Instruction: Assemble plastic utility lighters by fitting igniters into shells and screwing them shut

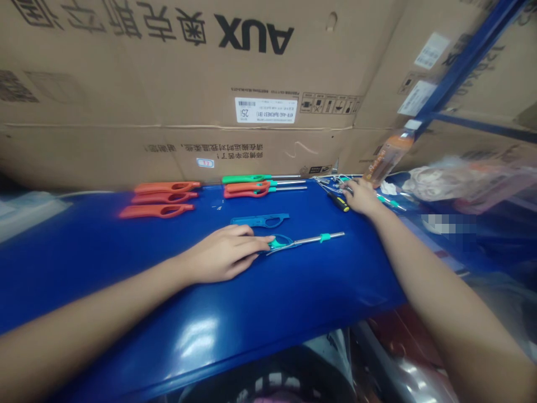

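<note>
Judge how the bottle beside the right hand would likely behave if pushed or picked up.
The bottle is probably heavy for its size, since orange liquid shows nearly up to its neck. Being tall and narrow, it may tip if pushed near the white cap.

A white glare lies on the near part of the worktop point(327, 296), with dim shadow beneath. Print on the cardboard box point(168, 101) is fairly crisp; the plastic bag point(436, 187) at right is blurred, a patch below it pixelated.
</note>
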A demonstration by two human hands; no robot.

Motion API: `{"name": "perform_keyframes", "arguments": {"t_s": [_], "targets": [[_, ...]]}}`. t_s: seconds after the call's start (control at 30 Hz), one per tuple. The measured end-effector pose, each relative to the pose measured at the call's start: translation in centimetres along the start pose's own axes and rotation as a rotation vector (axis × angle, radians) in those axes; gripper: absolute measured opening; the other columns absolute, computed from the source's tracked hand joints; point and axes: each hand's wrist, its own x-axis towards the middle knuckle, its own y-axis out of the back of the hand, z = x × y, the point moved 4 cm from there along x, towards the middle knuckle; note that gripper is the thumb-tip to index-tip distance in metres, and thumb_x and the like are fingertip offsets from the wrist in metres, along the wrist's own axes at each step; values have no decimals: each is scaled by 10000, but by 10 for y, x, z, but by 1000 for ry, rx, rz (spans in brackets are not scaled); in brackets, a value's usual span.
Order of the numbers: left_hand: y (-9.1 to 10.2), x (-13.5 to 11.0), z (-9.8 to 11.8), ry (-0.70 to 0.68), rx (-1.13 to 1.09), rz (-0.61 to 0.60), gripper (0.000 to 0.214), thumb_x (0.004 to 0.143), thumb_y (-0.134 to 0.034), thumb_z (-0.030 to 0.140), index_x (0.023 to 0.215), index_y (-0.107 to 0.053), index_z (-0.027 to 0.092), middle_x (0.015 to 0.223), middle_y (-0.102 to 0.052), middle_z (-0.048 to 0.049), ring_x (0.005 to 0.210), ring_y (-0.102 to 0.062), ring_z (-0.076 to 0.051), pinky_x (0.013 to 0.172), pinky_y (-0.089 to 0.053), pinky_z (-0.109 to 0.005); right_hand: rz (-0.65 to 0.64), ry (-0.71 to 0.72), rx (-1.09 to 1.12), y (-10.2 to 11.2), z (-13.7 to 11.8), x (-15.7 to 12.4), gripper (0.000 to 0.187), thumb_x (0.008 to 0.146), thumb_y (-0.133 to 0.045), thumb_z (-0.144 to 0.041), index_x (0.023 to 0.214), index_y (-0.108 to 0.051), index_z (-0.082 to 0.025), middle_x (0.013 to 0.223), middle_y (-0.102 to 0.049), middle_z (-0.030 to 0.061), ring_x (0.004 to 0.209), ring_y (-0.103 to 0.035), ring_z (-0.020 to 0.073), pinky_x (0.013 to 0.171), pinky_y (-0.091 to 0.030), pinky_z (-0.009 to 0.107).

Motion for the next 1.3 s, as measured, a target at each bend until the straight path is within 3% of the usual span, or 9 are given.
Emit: {"name": "perform_keyframes", "arguments": {"t_s": [0.17,0.4,0.57,0.6,0.73,0.83,0.93,1.07,1.3], "targets": [[-2,-2,-2,24,-58,69,293,979,-547,220,1256,-645,216,1351,-669,-82,1152,-659,-220,992,-547,-369,37,-21,35,4,-2,-1,200,837,-586,-328,967,-657,-194,1262,-568,192,1234,-488,416,1031,-401,619],[-5,-2,-5,64,-102,76,301,990,-560,257,1278,-637,220,1304,-688,-79,1188,-652,-217,1023,-534,-378,148,91,175,17,-20,-3,160,874,-555,-285,976,-627,-184,1323,-565,206,1304,-500,356,1108,-376,548],[-5,-1,-6,89,-178,73,337,969,-610,306,1297,-631,231,1299,-689,-71,1195,-641,-222,1039,-515,-385,204,243,364,34,-57,-12,203,938,-508,-368,1015,-603,-206,1291,-631,149,1209,-596,259,1053,-461,457],[-4,0,-6,109,-204,88,367,954,-636,334,1305,-626,227,1303,-686,-75,1199,-636,-227,1046,-510,-387,224,263,498,38,-68,-17,234,936,-530,-406,1013,-612,-200,1239,-661,147,1142,-628,258,1014,-485,452],[-3,4,-8,325,-337,274,393,948,-644,382,1298,-640,203,1275,-694,-99,1199,-627,-246,1054,-504,-413,23,269,946,47,-127,-45,367,916,-606,-537,1054,-656,-201,1117,-722,104,999,-674,222,945,-528,405],[-6,8,-8,507,-530,412,386,936,-655,406,1254,-674,187,1244,-707,-113,1116,-674,-241,989,-546,-397,-222,294,1083,46,-174,-74,353,913,-635,-534,1035,-678,-206,1055,-726,78,965,-677,203,912,-548,382],[-10,15,-2,564,-832,448,407,889,-714,388,1233,-677,172,1196,-732,-107,1074,-699,-230,958,-566,-372,-354,425,1165,44,-207,-100,263,929,-640,-466,967,-662,-206,1112,-701,74,1052,-652,196,964,-523,374],[-12,20,2,606,-1135,450,353,827,-776,343,1102,-697,137,1061,-760,-88,946,-720,-197,902,-578,-344,-362,507,1206,42,-222,-115,165,958,-617,-368,942,-629,-204,1142,-662,72,1070,-632,182,944,-508,353],[-15,18,-3,631,-1251,449,232,821,-792,309,940,-689,139,912,-743,-32,850,-697,-139,850,-555,-282,-298,595,1148,45,-220,-118,86,961,-617,-288,943,-629,-205,1121,-649,79,1074,-624,191,924,-499,357]]}}
